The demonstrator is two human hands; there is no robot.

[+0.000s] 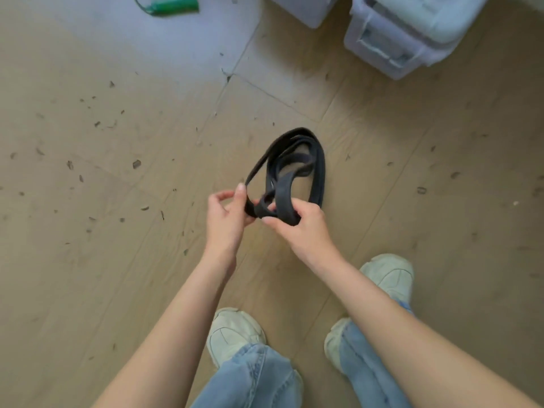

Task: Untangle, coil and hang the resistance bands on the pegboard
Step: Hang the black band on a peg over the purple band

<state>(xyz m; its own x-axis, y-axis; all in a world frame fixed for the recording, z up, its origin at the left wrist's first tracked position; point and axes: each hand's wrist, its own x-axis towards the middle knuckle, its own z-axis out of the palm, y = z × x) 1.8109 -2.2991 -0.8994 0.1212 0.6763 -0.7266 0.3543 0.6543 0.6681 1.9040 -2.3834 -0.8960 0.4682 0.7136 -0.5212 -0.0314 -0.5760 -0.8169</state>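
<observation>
A black resistance band (319, 169) hangs in several loose loops above the wooden floor, gathered at its near end. My left hand (226, 214) pinches that gathered end from the left, thumb and fingers closed on the band. My right hand (300, 228) grips the same bunch from the right, with one strand wrapped over its fingers. The two hands almost touch. The pegboard is out of view.
A green band or rope with handles (173, 5) lies on the floor at the far left. Two pale plastic storage bins (412, 36) stand at the far right. My two feet in light shoes (235, 331) stand below the hands. The floor (88, 172) is scuffed.
</observation>
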